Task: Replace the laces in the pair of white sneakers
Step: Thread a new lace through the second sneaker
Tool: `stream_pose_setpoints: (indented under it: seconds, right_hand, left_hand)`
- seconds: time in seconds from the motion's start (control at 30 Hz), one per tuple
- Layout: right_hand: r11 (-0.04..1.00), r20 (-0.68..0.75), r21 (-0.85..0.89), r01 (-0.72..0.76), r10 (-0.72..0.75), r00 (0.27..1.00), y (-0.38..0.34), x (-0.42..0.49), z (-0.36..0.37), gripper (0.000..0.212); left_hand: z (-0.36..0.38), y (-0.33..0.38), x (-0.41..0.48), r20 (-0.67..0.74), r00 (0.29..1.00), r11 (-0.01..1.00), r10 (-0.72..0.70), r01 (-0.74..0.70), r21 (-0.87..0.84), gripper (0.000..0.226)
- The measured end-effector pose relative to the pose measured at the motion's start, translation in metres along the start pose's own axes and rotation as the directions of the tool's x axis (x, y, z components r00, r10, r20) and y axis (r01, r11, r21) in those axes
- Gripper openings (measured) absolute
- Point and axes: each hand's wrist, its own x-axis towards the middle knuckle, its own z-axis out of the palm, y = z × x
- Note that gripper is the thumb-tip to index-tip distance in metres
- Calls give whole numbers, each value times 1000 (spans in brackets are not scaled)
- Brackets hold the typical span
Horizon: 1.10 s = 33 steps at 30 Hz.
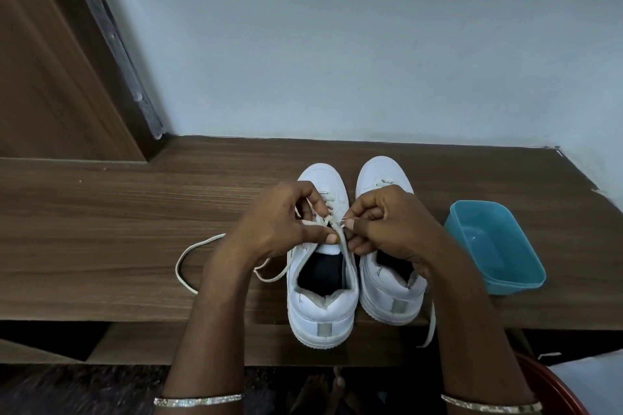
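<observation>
Two white sneakers stand side by side on the wooden table, toes pointing away from me. Over the left sneaker (320, 310) my left hand (279, 219) pinches the cream lace (188, 253) near the eyelets. My right hand (387, 222) pinches the same lace's other strand above the tongue. The lace's loose end loops out across the table to the left. The right sneaker (391, 300) stands partly under my right hand. Another lace end (429, 327) hangs off the table edge beside its heel.
A blue plastic tub (495, 246) sits on the table (101, 212) just right of the sneakers. A pale wall rises behind and a wooden panel at the left. A red chair edge (553, 387) shows at the bottom right.
</observation>
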Motion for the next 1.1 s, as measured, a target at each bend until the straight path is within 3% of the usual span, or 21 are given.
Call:
stream_pose_setpoints:
  seconds: [0.13, 0.27, 0.33, 0.4, 0.47, 0.5, 0.53, 0.6, 0.67, 0.73, 0.83, 0.93, 1.03, 1.1]
  right_hand:
    - [1000, -79, 4, 7, -7, 997, -3, -1, -4, 11]
    - [961, -158, 277, -2, 47, 986, -6, -4, -15, 19]
    - [867, -138, 497, 24, 52, 989, -7, -7, -24, 18]
    - [691, -69, 722, 27, 33, 997, -7, -10, -32, 18]
    - [547, -45, 837, 17, 37, 998, -7, -11, -35, 23]
    - [522, -59, 853, 13, 72, 996, -7, -10, -35, 24]
    - [537, -87, 844, 13, 113, 990, -5, -9, -36, 24]
    - [691, -183, 722, 30, 148, 972, -1, -6, -39, 21]
    - [882, -272, 471, 30, 113, 956, 4, -8, -41, 19]
    - [975, -255, 218, 36, 21, 967, 4, -11, -40, 10]
    - [992, -54, -90, 92, -97, 994, -1, -14, -31, 9]
    - [954, 117, -287, 90, -58, 991, -4, -10, -15, 18]
    - [937, 108, -339, 83, -48, 993, -4, -7, -13, 11]
    - [957, 67, -275, 87, -71, 995, -1, -8, -21, 10]
  left_hand:
    - [-3, -5, -2, -44, 999, 996, -6, 10, 92, 60]
    - [-5, 1, -10, -34, 999, 967, -35, 42, 249, 54]
    - [-5, 2, -11, -10, 999, 962, -49, 49, 270, 56]
    - [-5, 1, -12, 11, 998, 963, -57, 52, 266, 60]
    - [-6, -1, -12, 38, 997, 967, -74, 63, 248, 63]
    - [-7, -2, -13, 57, 995, 969, -80, 64, 237, 66]
    - [-7, -3, -13, 78, 993, 974, -83, 64, 219, 68]
    - [-8, -6, -13, 112, 990, 984, -81, 62, 168, 77]
    - [-9, -8, -13, 129, 989, 990, -73, 56, 132, 85]
    - [-9, -10, -14, 140, 987, 993, -74, 60, 99, 88]
    - [-9, -11, -13, 146, 987, 998, -61, 56, 39, 88]
    - [-9, -13, -12, 129, 990, 999, -51, 49, 16, 83]
    - [-12, -14, -13, 129, 989, 998, -67, 68, -6, 81]
    - [-13, -15, -13, 132, 988, 997, -76, 79, -13, 81]
